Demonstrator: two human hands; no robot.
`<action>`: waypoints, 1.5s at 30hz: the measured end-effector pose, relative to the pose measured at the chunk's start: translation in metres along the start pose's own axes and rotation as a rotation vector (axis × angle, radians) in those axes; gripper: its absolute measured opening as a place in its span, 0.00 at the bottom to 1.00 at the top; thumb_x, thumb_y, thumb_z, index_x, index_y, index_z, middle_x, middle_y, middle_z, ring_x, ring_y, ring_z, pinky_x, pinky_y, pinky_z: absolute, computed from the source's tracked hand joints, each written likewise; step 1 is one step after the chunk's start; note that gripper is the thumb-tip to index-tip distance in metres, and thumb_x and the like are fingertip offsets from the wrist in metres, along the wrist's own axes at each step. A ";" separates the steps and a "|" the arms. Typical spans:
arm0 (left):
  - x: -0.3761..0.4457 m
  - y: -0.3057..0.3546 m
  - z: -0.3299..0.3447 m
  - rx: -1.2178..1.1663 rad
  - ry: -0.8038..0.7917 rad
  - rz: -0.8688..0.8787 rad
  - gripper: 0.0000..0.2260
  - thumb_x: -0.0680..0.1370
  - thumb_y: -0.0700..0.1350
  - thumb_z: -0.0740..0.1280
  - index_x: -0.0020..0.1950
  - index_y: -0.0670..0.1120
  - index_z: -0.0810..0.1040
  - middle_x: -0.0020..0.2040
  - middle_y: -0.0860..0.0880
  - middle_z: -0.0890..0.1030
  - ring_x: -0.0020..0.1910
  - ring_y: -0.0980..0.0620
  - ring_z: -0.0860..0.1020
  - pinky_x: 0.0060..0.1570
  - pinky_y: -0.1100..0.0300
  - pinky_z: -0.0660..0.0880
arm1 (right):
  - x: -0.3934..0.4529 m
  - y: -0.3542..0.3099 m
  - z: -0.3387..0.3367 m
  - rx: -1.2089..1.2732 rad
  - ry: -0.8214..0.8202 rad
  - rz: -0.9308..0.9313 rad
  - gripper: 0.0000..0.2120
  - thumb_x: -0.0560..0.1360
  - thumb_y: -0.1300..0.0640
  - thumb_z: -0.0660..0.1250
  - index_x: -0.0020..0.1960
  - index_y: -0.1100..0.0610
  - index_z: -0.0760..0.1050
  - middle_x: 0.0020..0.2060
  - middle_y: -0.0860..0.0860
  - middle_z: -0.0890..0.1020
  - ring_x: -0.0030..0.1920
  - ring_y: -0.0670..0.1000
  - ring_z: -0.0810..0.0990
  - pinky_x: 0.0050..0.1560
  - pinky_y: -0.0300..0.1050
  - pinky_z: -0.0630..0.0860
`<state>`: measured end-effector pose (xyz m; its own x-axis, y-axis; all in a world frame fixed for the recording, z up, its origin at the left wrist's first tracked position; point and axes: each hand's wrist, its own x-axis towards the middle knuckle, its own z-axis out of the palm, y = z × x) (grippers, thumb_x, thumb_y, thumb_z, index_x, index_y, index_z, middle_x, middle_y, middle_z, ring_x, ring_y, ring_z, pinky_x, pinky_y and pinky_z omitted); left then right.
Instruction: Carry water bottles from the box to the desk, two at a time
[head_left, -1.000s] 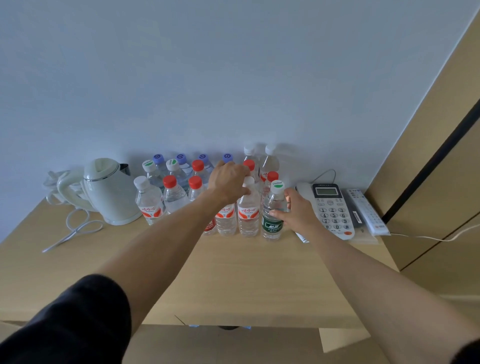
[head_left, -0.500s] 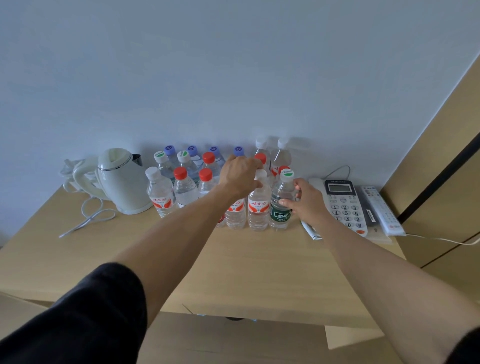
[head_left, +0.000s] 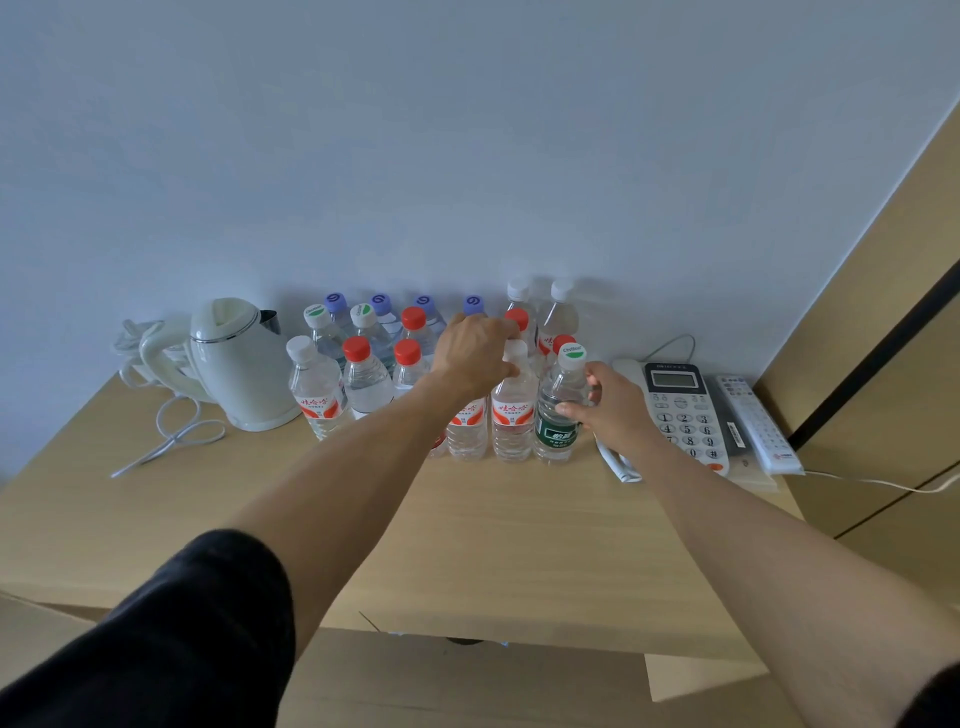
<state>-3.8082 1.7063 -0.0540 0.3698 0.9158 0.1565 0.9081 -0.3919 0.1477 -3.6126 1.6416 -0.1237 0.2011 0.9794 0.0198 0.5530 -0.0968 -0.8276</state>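
Nearest the camera, two bare forearms reach out over the front edge of the wooden desk (head_left: 519, 545), the left one coming out of a dark sleeve (head_left: 171, 639). Further out, the right hand (head_left: 615, 410) is curled around the side of a green-labelled bottle (head_left: 561, 410) standing at the right end of the front row, thumb and fingertips touching its shoulder and label but loosely, so the grip looks about to let go rather than firm. The left hand (head_left: 475, 351) lies over the top of a red-labelled bottle (head_left: 470, 431) in the same row, fingers bent down around the neck; whether they pinch the cap is hidden by the back of the hand. Beside them stands another red-labelled bottle (head_left: 511, 410), and behind them more rows of capped bottles run back to the wall, with a white kettle (head_left: 236, 364) to the left and a desk phone (head_left: 680, 410) to the right. Judging by this, the step in hand is setting a pair down on the desk. The next move calls for opening both hands without tipping the crowded neighbours, then turning back to the box, which is out of view.
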 end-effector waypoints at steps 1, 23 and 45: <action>0.000 0.000 -0.001 0.000 -0.009 0.001 0.20 0.74 0.54 0.76 0.63 0.50 0.79 0.55 0.47 0.84 0.56 0.43 0.79 0.58 0.50 0.77 | 0.000 0.000 0.001 0.004 0.003 0.001 0.24 0.69 0.58 0.80 0.62 0.56 0.75 0.44 0.42 0.74 0.50 0.51 0.77 0.56 0.61 0.80; -0.005 -0.044 -0.031 0.376 -0.126 0.093 0.23 0.74 0.59 0.75 0.66 0.55 0.77 0.55 0.51 0.83 0.56 0.47 0.79 0.61 0.54 0.67 | 0.000 -0.001 0.002 -0.020 -0.007 0.004 0.26 0.70 0.58 0.79 0.65 0.57 0.74 0.45 0.43 0.73 0.55 0.56 0.79 0.56 0.60 0.80; 0.001 -0.041 -0.034 0.374 -0.137 0.122 0.26 0.72 0.60 0.75 0.67 0.55 0.77 0.55 0.52 0.83 0.57 0.47 0.78 0.61 0.52 0.69 | -0.003 -0.004 0.001 -0.023 -0.003 0.008 0.26 0.70 0.57 0.79 0.65 0.56 0.75 0.49 0.47 0.75 0.55 0.54 0.79 0.57 0.59 0.80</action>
<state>-3.8514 1.7204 -0.0267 0.4792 0.8776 0.0157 0.8553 -0.4629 -0.2327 -3.6156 1.6395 -0.1211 0.2030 0.9791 0.0113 0.5699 -0.1088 -0.8145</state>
